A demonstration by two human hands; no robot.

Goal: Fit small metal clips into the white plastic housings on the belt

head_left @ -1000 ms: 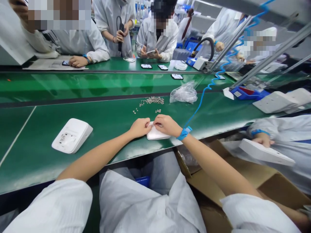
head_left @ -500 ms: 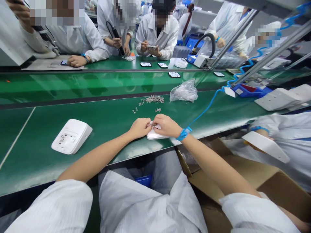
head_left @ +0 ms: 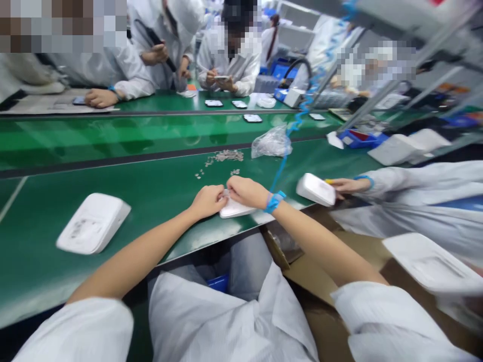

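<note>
A white plastic housing [head_left: 238, 209] lies near the front edge of the green bench, partly covered by both hands. My left hand [head_left: 208, 202] is closed at the housing's left side, thumb and fingers on its edge. My right hand [head_left: 249, 192], with a blue wrist strap [head_left: 275, 201], bends over the top with its fingers curled down. A small clear piece shows between the fingertips; its kind is hard to make out. Beyond the hands lies a pile of small clear parts [head_left: 229, 156], with a few loose ones nearer.
Another white housing [head_left: 94, 223] rests at the left. On the right, a co-worker's hand [head_left: 349, 186] is at a wedge-shaped white housing [head_left: 316, 189]. A white panel [head_left: 433, 261] is over a cardboard box [head_left: 350, 246]. A plastic bag [head_left: 271, 142] and coiled blue cord [head_left: 307, 100] are ahead.
The view has swung, shifting the scene leftward. A co-worker's hand and a white housing have come in at the bench edge on my right. My hands stay at the same housing.
</note>
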